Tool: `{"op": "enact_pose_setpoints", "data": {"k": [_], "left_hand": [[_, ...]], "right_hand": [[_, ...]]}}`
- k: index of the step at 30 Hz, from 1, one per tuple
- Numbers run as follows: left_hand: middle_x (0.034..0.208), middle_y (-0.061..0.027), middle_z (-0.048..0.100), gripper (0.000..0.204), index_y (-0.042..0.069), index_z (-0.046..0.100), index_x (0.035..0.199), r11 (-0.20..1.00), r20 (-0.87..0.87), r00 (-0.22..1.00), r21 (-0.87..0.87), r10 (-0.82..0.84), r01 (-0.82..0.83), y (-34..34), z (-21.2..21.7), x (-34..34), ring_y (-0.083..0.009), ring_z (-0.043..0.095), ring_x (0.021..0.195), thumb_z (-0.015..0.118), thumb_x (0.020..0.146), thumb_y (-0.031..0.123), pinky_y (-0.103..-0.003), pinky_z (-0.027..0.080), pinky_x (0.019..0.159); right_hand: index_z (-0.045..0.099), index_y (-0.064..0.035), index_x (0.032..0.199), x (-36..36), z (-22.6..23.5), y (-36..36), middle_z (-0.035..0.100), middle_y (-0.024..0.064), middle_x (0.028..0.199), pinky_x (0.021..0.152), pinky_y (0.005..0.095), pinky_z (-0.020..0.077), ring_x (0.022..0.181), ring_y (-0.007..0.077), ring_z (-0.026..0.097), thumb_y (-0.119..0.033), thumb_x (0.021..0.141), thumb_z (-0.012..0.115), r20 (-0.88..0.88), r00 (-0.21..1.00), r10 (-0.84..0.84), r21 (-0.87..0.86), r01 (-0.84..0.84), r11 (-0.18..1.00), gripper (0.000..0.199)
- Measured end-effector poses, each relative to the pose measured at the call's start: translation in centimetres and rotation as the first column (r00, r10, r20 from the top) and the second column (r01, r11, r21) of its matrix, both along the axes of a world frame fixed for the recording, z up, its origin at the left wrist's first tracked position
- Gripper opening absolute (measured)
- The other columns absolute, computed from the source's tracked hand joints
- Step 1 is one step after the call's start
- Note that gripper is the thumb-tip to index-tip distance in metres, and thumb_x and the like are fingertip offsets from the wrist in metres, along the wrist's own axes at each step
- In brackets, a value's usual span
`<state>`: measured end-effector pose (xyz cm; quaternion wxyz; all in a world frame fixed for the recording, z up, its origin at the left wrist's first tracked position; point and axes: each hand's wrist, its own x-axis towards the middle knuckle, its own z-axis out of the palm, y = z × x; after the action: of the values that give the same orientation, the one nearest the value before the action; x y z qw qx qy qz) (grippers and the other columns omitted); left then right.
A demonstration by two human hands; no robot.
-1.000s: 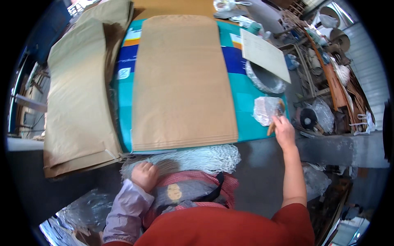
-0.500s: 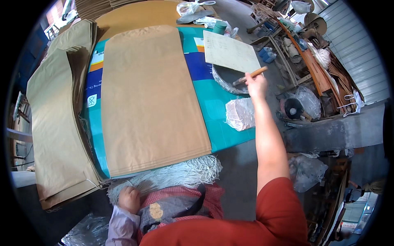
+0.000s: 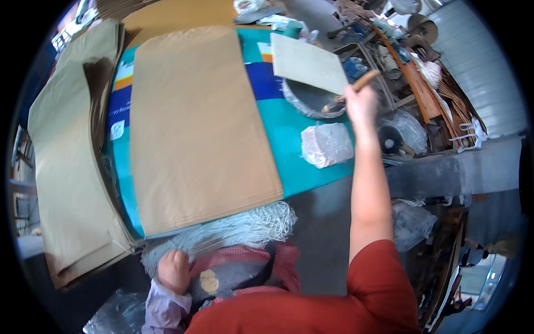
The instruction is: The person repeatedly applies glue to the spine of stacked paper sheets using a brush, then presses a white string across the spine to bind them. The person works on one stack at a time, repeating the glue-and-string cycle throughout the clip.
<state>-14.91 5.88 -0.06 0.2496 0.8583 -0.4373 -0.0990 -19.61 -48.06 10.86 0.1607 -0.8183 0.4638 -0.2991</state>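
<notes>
My right hand (image 3: pixel 361 106) is closed around the wooden handle of a brush (image 3: pixel 365 80). The brush's dark, wet-looking end points down to the left, at the near rim of a round basin (image 3: pixel 297 100) wrapped in clear plastic. A pale flat board (image 3: pixel 308 62) covers the far part of that basin. My left hand (image 3: pixel 174 271) is curled at the left end of a bundle of white strings (image 3: pixel 245 225); whatever its fingers hold is hidden. Beyond the strings lies a stack of brown paper sheets or bags (image 3: pixel 200 128).
The stack rests on a teal printed cover (image 3: pixel 289 133). A plastic-wrapped block (image 3: pixel 327 145) sits to its right. More brown paper (image 3: pixel 69 150) hangs over the left side. At the back stand a green cup-like container (image 3: pixel 292 29) and plastic bags. Planks (image 3: pixel 411 75) and clutter fill the right.
My right hand has moved slightly right, and the brush is tilted more steeply with its end near the basin's rim. My left hand stays by the strings. The whole view has shifted a little.
</notes>
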Motion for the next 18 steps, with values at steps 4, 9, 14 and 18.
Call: {"op": "enact_pose_setpoints", "data": {"k": [4,9,14,18], "left_hand": [[0.072,-0.0169,0.061,0.006,0.007,0.057,0.082,0.982,-0.277,0.942,0.081,0.188,-0.172,0.6,-0.5,-0.2,-0.0373,0.06,0.065,0.056,0.082,0.013,-0.044,0.048,0.057],[0.077,-0.0093,0.054,0.01,0.003,0.058,0.083,0.976,0.194,0.981,0.213,-0.009,-0.033,1.9,1.2,1.6,-0.026,0.058,0.072,0.06,0.073,0.005,-0.038,0.046,0.061],[0.11,-0.0141,0.058,0.015,0.003,0.055,0.083,0.973,0.247,0.964,0.184,0.094,-0.142,2.0,2.4,3.0,-0.0248,0.057,0.078,0.056,0.069,0.005,-0.035,0.047,0.069],[0.133,-0.0159,0.05,0.019,0.002,0.055,0.088,0.959,0.226,0.974,0.273,0.014,-0.077,-0.6,2.0,4.9,-0.0218,0.056,0.094,0.056,0.069,0.006,-0.032,0.048,0.077]], "right_hand": [[0.059,-0.0032,0.083,-1.5,-1.4,8.2,0.052,-0.0019,0.072,0.058,0.019,0.0366,0.063,0.0045,0.046,-0.006,0.086,0.059,0.654,0.711,0.259,0.169,-0.471,0.866,0.003],[0.063,0.0014,0.105,-2.3,-3.9,23.7,0.062,0.0048,0.092,0.062,0.0201,0.0445,0.07,0.0087,0.055,-0.004,0.082,0.066,0.565,0.601,0.565,0.306,-0.789,0.533,0.024],[0.067,0.0006,0.096,3.7,-4.5,30.5,0.059,0.0059,0.073,0.053,0.0248,0.0415,0.061,0.012,0.054,0.0,0.077,0.07,0.402,0.388,0.829,0.268,-0.916,0.299,0.019],[0.067,0.0005,0.093,6.5,-5.3,31.6,0.059,0.0061,0.072,0.054,0.0249,0.0428,0.06,0.0128,0.056,0.0,0.077,0.069,0.275,0.3,0.913,0.215,-0.945,0.246,0.016]]}}
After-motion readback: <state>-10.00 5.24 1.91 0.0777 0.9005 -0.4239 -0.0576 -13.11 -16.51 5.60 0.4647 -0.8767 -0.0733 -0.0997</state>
